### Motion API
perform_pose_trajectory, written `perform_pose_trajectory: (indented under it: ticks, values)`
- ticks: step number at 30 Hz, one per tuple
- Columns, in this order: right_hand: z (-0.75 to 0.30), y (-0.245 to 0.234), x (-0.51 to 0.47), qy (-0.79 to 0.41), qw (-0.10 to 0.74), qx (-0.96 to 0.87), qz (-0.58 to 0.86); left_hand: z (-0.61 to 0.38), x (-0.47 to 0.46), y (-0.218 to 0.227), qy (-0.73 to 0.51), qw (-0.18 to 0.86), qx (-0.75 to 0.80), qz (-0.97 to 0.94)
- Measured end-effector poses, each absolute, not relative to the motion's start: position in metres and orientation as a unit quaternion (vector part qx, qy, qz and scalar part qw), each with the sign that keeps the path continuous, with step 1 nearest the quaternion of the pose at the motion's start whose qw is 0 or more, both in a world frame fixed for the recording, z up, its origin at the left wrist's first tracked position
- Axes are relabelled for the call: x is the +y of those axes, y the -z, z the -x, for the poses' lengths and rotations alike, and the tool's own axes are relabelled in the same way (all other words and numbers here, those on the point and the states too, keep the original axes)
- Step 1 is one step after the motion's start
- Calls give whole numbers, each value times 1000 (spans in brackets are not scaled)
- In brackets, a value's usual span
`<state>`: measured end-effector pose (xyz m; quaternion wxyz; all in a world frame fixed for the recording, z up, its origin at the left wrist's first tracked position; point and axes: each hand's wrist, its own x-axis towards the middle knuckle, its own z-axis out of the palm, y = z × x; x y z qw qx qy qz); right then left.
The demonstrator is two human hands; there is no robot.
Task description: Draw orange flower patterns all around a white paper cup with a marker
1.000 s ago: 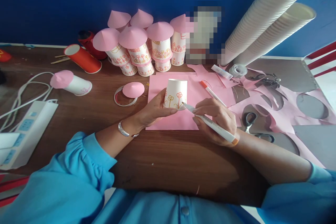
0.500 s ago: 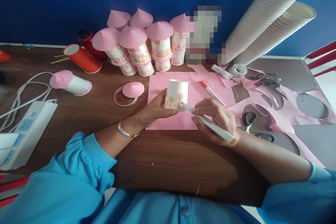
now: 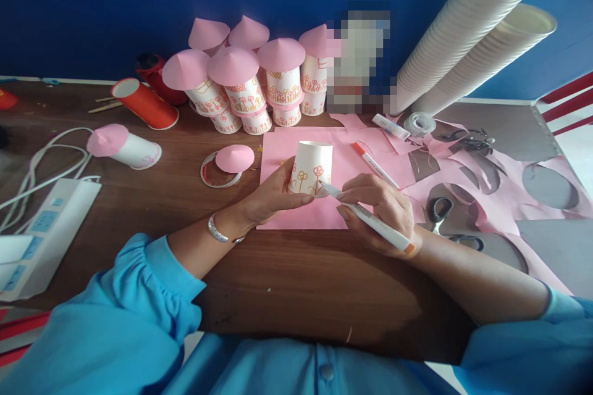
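Note:
My left hand (image 3: 272,194) is wrapped round an upside-down white paper cup (image 3: 311,166) with orange and yellow flowers drawn on it, standing on a pink paper sheet (image 3: 319,213). My right hand (image 3: 380,207) grips a white marker (image 3: 370,220) with an orange end. Its tip touches the cup's lower right side near the rim.
Decorated cups with pink cone roofs (image 3: 241,83) stand at the back. Two long stacks of white cups (image 3: 467,31) lean on the blue wall. A second marker (image 3: 373,163), scissors (image 3: 438,213), tape roll (image 3: 419,123), cut pink paper, red cup (image 3: 146,103) and power strip (image 3: 41,228) lie around.
The marker tip has shifted slightly left along the cup's lower edge. Both hands otherwise stay in place.

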<state>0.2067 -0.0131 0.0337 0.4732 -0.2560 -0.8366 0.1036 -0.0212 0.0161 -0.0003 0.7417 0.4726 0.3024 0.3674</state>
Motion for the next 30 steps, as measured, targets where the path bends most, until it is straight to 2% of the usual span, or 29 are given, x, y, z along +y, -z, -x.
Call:
perform_pose_trajectory:
  ticks: [17,30]
  values:
    - [-207,-33,-13,-98,469,-835,271,20,17,2,-375,752,269,-471]
    - [-204,-31,-13,-83,481,-828,277,21,16,4,-378,746,308,-454]
